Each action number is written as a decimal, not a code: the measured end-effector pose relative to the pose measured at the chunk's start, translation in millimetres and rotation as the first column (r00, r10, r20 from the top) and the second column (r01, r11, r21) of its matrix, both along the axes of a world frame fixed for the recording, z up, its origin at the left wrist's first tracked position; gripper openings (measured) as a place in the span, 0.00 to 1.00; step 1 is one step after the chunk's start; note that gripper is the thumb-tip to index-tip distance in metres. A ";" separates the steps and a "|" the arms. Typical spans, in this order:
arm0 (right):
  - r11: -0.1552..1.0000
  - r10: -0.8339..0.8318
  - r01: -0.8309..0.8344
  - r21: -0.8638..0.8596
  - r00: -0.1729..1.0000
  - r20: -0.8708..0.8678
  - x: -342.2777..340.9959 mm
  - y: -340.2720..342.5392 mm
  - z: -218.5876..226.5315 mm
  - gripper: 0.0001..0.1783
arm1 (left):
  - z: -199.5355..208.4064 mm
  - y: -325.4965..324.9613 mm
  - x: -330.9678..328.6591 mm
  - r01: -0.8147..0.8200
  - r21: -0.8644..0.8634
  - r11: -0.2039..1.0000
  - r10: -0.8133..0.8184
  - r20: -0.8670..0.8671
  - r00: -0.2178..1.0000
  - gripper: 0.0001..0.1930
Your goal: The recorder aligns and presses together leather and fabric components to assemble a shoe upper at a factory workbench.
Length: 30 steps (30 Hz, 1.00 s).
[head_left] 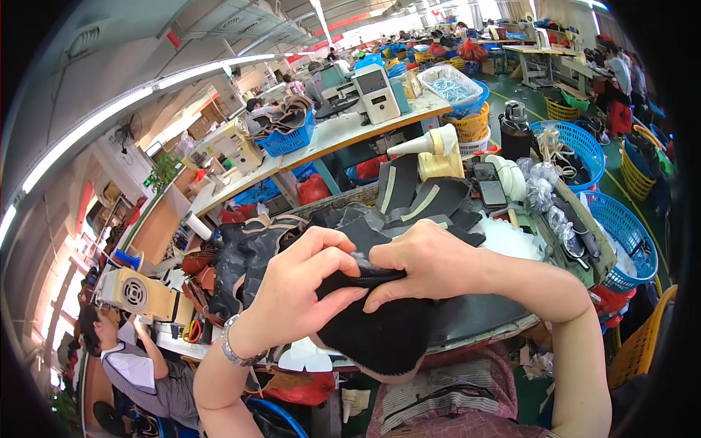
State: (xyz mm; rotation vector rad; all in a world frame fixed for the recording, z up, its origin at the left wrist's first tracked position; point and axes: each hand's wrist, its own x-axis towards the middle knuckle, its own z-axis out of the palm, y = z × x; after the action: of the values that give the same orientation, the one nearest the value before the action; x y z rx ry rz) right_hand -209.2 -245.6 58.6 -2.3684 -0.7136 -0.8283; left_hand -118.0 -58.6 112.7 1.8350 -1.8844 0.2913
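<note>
A soft black piece with a zipper (380,328), rounded at its lower edge and paler along the rim, hangs between my hands above the table edge. My left hand (299,281) pinches it at the left end of the zipper, thumb below and fingers above. At the other end my right hand (423,259) is closed on it, thumb tip pressed close to the left thumb. The zipper teeth show as a dark line between them. Behind my hands lie dark flat cut pieces with pale strips (420,201). A heap of black leather-like pieces (252,244) is beside my left hand.
A cream bottle with a long nozzle (431,144), a phone (490,186) and a white roll (509,177) stand beyond the right hand. Blue baskets (621,233) line the right side. At left a person (150,365) sits by a sewing machine (139,293).
</note>
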 end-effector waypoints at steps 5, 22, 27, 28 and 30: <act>0.998 -0.040 0.048 -0.041 0.984 0.176 -8.1 1.3 -14.0 0.24 | -19.8 3.5 22.5 -0.043 0.310 0.950 0.194 -0.477 0.857 0.13; 0.987 -0.157 0.155 0.038 0.986 0.057 -14.2 -7.4 -15.3 0.23 | -43.0 1.3 -0.4 -0.274 -0.122 0.954 0.179 -0.502 0.846 0.13; 0.992 -0.076 0.061 0.111 0.989 0.130 -34.4 -3.6 -14.6 0.18 | -43.0 15.8 4.3 -0.156 0.085 0.984 0.178 -0.464 0.868 0.15; 0.980 -0.111 0.098 0.174 0.992 0.067 -38.8 -9.3 -13.5 0.17 | -40.7 18.1 7.7 -0.104 0.093 0.990 0.129 -0.330 0.935 0.14; 0.946 -0.234 0.222 0.235 0.972 0.023 -47.5 -15.9 -5.0 0.15 | -61.4 29.3 26.4 -0.212 -0.175 0.961 0.007 -0.755 0.656 0.14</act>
State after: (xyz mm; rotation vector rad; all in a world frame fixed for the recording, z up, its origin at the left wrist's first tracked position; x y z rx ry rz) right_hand -256.7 -261.5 53.6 -2.2507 -0.3416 -1.0127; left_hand -91.7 -29.3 51.2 1.5443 -1.0917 -0.1830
